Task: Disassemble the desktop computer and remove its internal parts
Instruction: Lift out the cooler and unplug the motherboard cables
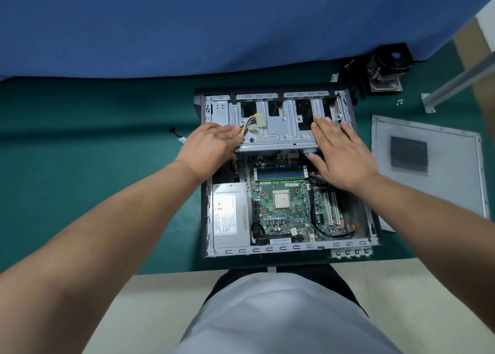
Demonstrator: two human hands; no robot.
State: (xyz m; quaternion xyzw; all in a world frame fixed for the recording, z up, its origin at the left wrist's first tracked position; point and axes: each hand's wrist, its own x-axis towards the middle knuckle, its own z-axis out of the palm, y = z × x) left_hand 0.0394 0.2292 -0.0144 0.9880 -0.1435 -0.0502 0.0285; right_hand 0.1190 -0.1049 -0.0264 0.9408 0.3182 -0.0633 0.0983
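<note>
A: Both hands are in over the open computer case (206,219), which lies on its side on the green mat (107,166). The left hand (211,146) sits at the near left corner of the metal drive cage (276,128), fingers stretched out flat and close together, pointing across toward the other hand.

B: And just past those fingertips, the yellow and black cable bundle (250,126) with its white connector (260,123), lying on top of the cage. Touching it? I can't tell from here.

A: Right hand (345,158), fingers straight and spread wide, laid on the cage's right end, thumb hanging off the near edge. It's holding nothing.

B: Below both wrists, nearer the person, the motherboard (284,206) sits in the case, bare processor (281,201) in the middle, memory sticks (280,172) just under the cage's edge.

A: Under the left forearm side, the grey power supply (230,217) fills the near left corner of the case.

B: Out beyond the right hand, the removed side panel (428,166) lies flat on the mat, and farther off a fan and heatsink (388,67) sits by the blue wall.
</note>
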